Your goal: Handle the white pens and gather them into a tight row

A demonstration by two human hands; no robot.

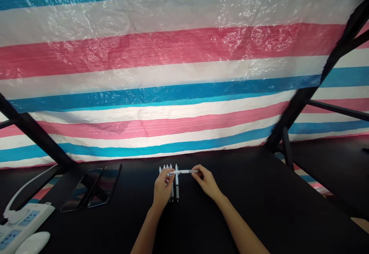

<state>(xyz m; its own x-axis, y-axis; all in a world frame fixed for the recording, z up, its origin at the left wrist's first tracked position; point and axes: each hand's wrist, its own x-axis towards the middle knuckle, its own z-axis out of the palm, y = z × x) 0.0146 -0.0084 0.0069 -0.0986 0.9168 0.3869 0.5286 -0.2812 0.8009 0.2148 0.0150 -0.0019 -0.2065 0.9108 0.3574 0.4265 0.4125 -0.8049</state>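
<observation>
A white and grey pen [185, 171] is held sideways between both hands. My left hand [163, 186] pinches its left end, with thumb and fingers closed. At the other end, my right hand [205, 180] grips the grey tip part between thumb and fingers. Below the held pen, another white pen with a grey grip [177, 188] lies lengthwise on the black table [198, 223]. Several similar pens [167, 166] lie side by side to its left, partly hidden by my left hand.
Two dark flat glossy devices [82, 188] lie left of the hands. Farther left are a white power strip [24, 221] with a plugged cable and a white rounded object [34, 242]. Black frame bars [300, 104] stand at both sides, before a striped tarp [173, 50].
</observation>
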